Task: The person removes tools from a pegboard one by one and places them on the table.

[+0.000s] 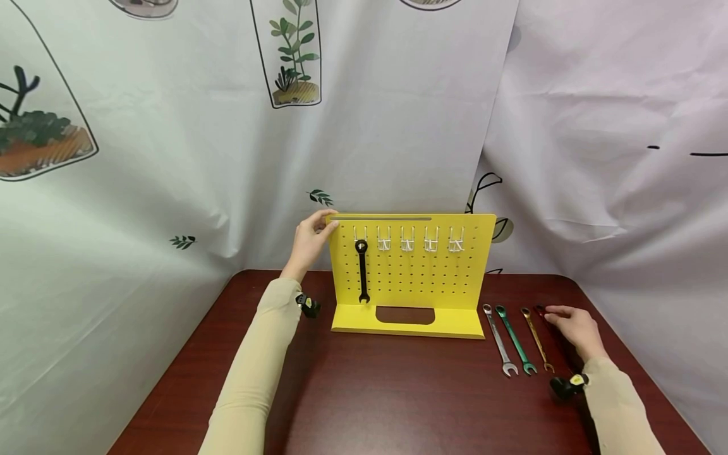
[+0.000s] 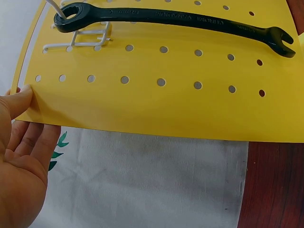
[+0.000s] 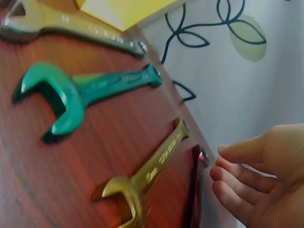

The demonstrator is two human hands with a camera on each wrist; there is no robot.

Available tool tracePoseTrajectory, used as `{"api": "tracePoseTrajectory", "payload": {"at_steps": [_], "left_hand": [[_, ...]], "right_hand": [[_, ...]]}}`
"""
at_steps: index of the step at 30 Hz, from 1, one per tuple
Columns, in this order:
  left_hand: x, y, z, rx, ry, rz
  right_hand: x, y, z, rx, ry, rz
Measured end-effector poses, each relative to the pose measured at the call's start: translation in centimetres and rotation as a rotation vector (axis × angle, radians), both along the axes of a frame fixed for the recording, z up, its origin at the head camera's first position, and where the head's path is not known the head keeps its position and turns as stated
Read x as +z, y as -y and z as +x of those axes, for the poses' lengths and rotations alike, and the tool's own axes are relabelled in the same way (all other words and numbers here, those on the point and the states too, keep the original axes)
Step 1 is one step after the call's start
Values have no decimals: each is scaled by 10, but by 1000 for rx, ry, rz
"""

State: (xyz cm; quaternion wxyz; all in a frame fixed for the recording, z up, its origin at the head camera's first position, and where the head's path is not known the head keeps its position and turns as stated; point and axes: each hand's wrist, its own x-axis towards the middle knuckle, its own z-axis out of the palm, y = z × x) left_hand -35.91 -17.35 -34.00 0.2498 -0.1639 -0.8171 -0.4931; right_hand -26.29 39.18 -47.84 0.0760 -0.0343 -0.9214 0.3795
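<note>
My left hand (image 1: 311, 241) pinches the upper left corner of a yellow pegboard (image 1: 421, 272), thumb in front and fingers behind, as the left wrist view shows. A black combination wrench (image 2: 180, 18) hangs by its ring end from the leftmost white hook. My right hand (image 1: 577, 330) hovers by the ring end of a red wrench (image 3: 194, 187), its fingers loosely bent and a small gap showing in the right wrist view. Left of the red one lie a gold wrench (image 1: 537, 339), a green wrench (image 1: 515, 339) and a silver wrench (image 1: 500, 341).
Several more white hooks (image 1: 407, 245) along the pegboard's upper part hold nothing. The board stands on a dark red-brown table (image 1: 398, 392), near its back edge. Behind it hangs a white cloth (image 1: 387, 151) with plant drawings.
</note>
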Motion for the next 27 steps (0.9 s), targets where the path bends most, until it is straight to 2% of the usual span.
{"api": "tracePoseTrajectory", "payload": {"at_steps": [12, 27], "left_hand": [[0, 0, 0, 11, 8, -9], [-2, 0, -2, -14, 21, 24]], "right_hand": [[21, 26, -1, 40, -42, -89], [54, 70, -1, 126, -83, -163]]}}
